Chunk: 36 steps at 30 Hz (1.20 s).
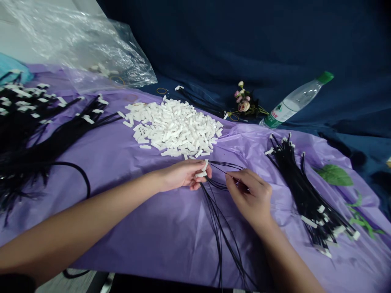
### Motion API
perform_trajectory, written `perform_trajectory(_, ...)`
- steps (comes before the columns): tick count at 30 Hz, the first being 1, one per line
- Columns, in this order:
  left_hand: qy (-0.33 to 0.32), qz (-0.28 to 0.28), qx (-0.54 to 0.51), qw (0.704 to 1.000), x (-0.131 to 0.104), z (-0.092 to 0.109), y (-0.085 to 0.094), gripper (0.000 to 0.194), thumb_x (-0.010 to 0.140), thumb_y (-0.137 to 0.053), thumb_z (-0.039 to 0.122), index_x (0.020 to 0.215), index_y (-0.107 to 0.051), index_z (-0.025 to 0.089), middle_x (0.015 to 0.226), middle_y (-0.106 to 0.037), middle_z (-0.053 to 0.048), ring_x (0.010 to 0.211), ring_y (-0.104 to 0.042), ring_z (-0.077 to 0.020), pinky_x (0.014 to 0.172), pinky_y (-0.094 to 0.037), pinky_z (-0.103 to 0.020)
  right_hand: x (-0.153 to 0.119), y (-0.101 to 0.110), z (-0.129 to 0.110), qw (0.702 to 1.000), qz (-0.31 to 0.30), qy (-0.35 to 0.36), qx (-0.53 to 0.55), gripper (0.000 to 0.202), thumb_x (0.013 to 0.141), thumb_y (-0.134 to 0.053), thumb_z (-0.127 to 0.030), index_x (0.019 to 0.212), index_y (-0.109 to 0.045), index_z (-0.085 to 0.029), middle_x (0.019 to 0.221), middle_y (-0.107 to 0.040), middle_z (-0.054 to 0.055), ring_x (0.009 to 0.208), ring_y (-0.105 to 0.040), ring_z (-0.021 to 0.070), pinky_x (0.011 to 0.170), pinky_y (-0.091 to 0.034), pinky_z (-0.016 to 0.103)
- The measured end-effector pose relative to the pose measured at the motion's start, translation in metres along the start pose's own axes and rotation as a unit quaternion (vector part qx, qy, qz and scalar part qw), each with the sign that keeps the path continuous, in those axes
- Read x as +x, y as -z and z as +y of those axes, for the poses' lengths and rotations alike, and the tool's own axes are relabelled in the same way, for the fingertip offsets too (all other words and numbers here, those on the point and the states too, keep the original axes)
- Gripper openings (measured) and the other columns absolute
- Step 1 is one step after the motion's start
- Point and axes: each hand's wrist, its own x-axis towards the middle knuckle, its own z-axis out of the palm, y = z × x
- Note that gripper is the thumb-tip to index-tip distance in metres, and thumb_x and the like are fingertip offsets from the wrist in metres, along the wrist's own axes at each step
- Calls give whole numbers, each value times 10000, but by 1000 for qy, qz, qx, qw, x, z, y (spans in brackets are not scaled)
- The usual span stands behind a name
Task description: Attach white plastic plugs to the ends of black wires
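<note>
My left hand [189,175] is closed on white connectors [201,174] that sit at the ends of thin black cables [218,228]. From there the cables hang down over the purple cloth [152,240] to the front edge, while some loop out to the right. My right hand [252,195] is closed on the looped black cables, its fingers pinched just right of my left hand. Behind my left hand lies a wide pile of small white plastic pieces [177,126].
Bundles of black cables with white ends lie at left [61,134] and right [302,191]. Behind are a clear plastic bag [100,49], artificial flowers [242,101] and a tilted bottle [293,101]. Green leaves [334,175] lie at the far right.
</note>
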Motion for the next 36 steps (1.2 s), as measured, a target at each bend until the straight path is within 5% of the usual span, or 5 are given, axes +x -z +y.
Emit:
perform_trajectory(15, 9, -8, 44, 999, -1, 2, 0, 368, 929, -429, 490, 860, -525, 142, 642, -342, 41, 533, -424, -82, 541, -319, -235, -1, -1, 1, 1000, -7, 0, -9, 96, 862, -599, -132, 906, -665, -186, 696, -594, 5, 532, -495, 92, 491, -421, 236)
perform_trajectory(28, 16, -20, 129, 991, -3, 2, -4, 373, 944, -381, 491, 890, -524, 151, 660, -352, 33, 578, -455, -95, 563, -339, -233, -8, -9, 7, 993, 3, 101, -56, 216, 841, -653, -94, 1027, -639, -204, 830, -685, 28, 699, -654, 122, 643, -540, 235)
perform_trajectory(36, 18, -23, 156, 987, -5, 1, -5, 365, 949, -352, 480, 875, -503, 156, 661, -348, 24, 587, -441, -103, 576, -324, -247, -8, -15, 4, 994, 0, 99, -52, 194, 849, -624, -80, 1005, -631, -195, 793, -670, 28, 663, -629, 121, 631, -529, 244)
